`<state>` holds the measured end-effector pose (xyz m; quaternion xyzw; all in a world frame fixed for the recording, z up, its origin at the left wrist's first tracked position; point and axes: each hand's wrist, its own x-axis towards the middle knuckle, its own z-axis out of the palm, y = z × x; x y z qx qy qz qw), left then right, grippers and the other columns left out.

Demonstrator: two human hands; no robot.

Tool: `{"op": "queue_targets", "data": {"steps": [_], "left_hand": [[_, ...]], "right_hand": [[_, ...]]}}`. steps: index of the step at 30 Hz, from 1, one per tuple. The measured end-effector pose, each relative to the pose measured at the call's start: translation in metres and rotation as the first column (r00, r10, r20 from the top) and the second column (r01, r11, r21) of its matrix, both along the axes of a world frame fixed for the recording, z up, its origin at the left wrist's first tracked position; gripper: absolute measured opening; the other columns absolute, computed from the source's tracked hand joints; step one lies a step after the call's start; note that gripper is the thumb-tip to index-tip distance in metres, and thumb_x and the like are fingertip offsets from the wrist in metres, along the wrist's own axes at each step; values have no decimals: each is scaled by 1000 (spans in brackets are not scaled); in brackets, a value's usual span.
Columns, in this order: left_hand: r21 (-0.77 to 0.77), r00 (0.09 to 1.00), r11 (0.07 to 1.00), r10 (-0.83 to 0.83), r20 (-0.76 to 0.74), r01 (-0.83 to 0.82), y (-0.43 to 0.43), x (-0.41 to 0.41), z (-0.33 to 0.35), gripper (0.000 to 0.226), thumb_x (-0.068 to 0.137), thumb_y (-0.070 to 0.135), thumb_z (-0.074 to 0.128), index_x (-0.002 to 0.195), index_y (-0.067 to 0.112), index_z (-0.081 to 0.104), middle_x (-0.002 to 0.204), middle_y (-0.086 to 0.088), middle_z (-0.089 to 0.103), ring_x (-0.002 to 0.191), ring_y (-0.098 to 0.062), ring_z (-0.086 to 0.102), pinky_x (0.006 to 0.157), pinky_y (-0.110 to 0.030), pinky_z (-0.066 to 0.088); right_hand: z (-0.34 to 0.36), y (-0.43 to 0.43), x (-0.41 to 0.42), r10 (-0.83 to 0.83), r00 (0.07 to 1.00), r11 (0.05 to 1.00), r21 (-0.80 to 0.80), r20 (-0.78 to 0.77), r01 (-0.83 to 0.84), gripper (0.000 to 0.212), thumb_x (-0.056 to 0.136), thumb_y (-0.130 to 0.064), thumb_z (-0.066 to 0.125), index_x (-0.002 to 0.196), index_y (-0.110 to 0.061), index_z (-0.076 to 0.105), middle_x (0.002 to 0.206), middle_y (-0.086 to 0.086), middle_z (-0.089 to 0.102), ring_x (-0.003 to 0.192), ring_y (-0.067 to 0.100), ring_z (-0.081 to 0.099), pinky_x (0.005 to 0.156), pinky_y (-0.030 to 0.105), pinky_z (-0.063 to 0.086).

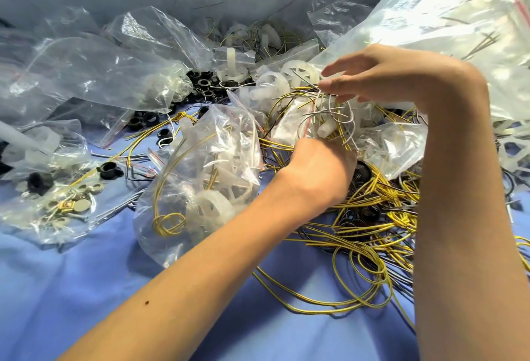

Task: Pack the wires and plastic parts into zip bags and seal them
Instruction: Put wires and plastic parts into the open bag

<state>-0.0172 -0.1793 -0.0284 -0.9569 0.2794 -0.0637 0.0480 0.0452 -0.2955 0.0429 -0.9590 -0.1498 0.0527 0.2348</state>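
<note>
Your right hand (387, 76) is pinching the top ends of a loop of grey wires (329, 115) between thumb and fingers, right over the messy heap of yellow wires (370, 246) on the blue cloth (86, 289). Your left hand (321, 168) is curled up at the bottom of that same loop, but its fingers are buried in the tangle, so can't tell what it's got hold of. Just left of it sits a stuffed zip bag (177, 188) with white plastic parts (209, 205) inside, and a big red-striped bag (459, 16) lies behind your right wrist.
</note>
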Motion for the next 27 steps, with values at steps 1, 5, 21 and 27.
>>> {"op": "queue_targets", "data": {"steps": [1,5,21,27], "left_hand": [[-11,999,1000,17,-28,-18,0,1,-1,15,89,15,52,78,20,43,78,0,42,69,-20,41,45,-21,19],[-1,998,999,40,-43,-40,-4,0,-5,21,88,11,49,70,17,40,88,-3,54,82,-24,57,48,-21,23],[59,997,996,62,-43,-59,6,2,9,12,91,18,54,98,19,63,92,-2,53,72,-21,46,46,-23,20],[-200,996,976,84,2,-82,20,5,30,16,82,22,62,97,21,68,97,-1,67,94,-26,62,65,-29,35]], "right_hand": [[0,0,0,0,1000,1000,0,-4,0,42,84,-59,57,113,-30,64,102,-2,72,100,19,67,98,46,47],[0,2,-1,0,999,1000,6,-32,0,39,83,-59,57,113,-35,64,102,-3,72,98,13,67,98,43,49],[2,1,-5,7,998,999,50,-58,-5,47,82,-55,60,122,-31,61,100,-2,73,95,7,68,96,40,50],[4,3,-9,10,998,998,59,-57,-6,43,85,-50,60,122,-28,62,103,2,72,100,16,67,98,43,49]]}}
